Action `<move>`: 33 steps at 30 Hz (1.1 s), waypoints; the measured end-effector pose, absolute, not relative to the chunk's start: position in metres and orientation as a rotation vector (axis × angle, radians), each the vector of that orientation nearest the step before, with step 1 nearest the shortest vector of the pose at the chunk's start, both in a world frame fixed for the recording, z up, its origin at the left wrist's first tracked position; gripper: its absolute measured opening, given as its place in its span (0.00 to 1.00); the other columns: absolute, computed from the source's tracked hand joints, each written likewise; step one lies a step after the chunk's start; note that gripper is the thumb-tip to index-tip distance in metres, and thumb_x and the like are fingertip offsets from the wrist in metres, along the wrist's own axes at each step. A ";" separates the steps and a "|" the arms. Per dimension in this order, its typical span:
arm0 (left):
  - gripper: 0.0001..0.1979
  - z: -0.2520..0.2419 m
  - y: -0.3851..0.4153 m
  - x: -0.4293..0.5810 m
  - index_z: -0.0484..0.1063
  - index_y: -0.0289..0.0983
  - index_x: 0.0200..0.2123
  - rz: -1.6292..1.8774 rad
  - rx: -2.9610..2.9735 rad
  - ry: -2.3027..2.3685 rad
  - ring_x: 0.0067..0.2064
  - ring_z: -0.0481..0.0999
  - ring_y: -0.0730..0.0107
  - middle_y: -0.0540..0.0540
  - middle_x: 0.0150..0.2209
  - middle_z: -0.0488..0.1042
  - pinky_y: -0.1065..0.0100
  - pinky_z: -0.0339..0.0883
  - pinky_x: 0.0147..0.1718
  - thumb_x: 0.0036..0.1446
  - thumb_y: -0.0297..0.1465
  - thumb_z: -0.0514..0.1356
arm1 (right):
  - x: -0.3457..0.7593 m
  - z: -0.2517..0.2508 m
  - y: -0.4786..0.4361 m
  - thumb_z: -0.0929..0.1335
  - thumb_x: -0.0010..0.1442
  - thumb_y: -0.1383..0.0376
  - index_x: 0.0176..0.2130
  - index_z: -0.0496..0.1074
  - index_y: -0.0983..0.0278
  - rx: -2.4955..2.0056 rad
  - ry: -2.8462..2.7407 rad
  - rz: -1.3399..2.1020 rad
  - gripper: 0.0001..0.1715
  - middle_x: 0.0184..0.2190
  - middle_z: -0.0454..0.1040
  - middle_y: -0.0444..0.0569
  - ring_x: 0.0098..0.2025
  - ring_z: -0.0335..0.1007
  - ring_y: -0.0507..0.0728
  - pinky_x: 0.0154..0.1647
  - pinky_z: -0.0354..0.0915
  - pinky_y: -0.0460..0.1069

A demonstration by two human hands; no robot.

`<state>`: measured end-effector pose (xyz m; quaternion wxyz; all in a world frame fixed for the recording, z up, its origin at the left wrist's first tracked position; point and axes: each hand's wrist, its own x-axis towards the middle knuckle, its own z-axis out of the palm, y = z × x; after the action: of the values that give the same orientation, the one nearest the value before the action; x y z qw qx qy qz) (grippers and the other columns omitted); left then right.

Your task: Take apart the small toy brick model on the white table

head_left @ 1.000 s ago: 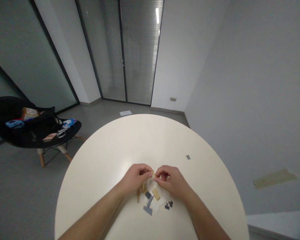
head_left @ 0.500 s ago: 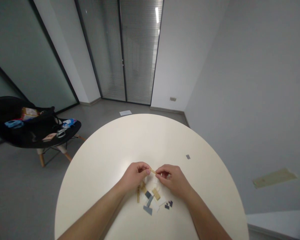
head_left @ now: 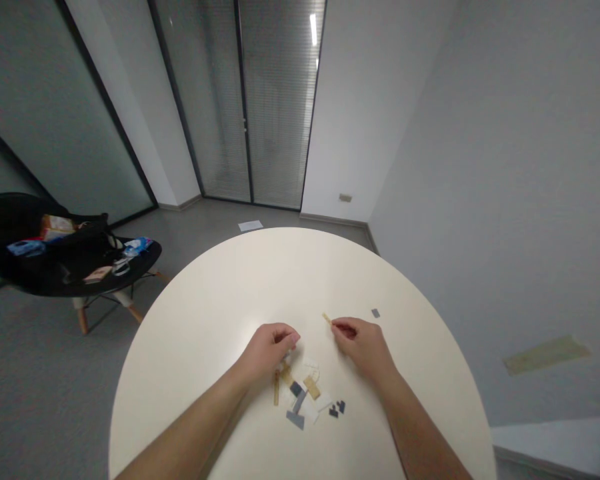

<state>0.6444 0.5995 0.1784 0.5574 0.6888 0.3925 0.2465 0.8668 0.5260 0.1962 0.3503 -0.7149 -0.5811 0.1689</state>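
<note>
A thin tan strip [head_left: 327, 318] juts from the right hand [head_left: 361, 345], its end pinched between thumb and forefinger above a round white table [head_left: 220, 293]. Half a second earlier the strip sat between both hands; now they stand apart. The left hand [head_left: 269, 350], fingers curled shut, rests beside a pile of small tan, grey and white pieces [head_left: 300, 393], its grip hiding anything it may hold. A small grey piece [head_left: 376, 313] lies upper right of the strip.

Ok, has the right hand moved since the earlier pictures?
Yes: the right hand shifted forward-right, closer to the small grey piece on the table.
</note>
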 end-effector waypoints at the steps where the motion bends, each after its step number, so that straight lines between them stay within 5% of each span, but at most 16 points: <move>1: 0.21 0.178 0.599 0.645 0.75 0.33 0.28 0.574 1.625 0.926 0.25 0.65 0.71 0.47 0.24 0.72 0.68 0.58 0.27 0.53 0.47 0.59 | 0.874 0.195 0.527 0.66 0.57 0.60 0.36 0.79 0.63 -1.896 -1.454 0.407 0.14 0.32 0.81 0.50 0.32 0.76 0.56 0.37 0.69 0.50; 16: 0.15 0.181 0.607 0.635 0.76 0.33 0.28 0.588 1.701 0.973 0.27 0.70 0.69 0.46 0.25 0.74 0.68 0.60 0.29 0.55 0.40 0.58 | 0.917 0.180 0.533 0.64 0.58 0.64 0.37 0.81 0.60 -2.433 -1.378 0.027 0.15 0.36 0.81 0.52 0.36 0.76 0.60 0.35 0.63 0.50; 24: 0.09 0.202 0.615 0.605 0.78 0.37 0.29 0.143 2.089 1.012 0.31 0.73 0.67 0.48 0.29 0.78 0.71 0.59 0.29 0.50 0.34 0.59 | 0.915 0.180 0.536 0.63 0.59 0.65 0.36 0.81 0.62 -2.464 -1.412 0.000 0.17 0.37 0.81 0.54 0.37 0.76 0.62 0.35 0.63 0.51; 33: 0.10 0.221 0.596 0.613 0.77 0.41 0.28 -0.157 2.248 1.150 0.30 0.74 0.65 0.49 0.29 0.78 0.70 0.53 0.24 0.46 0.40 0.65 | 0.916 0.171 0.539 0.65 0.58 0.65 0.33 0.81 0.61 -2.498 -1.384 -0.081 0.14 0.33 0.81 0.51 0.34 0.75 0.57 0.31 0.60 0.48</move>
<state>0.6133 0.5965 0.2214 0.3013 0.8473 0.4333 -0.0592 0.9163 0.5393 0.1712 0.1419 -0.8654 -0.4797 -0.0279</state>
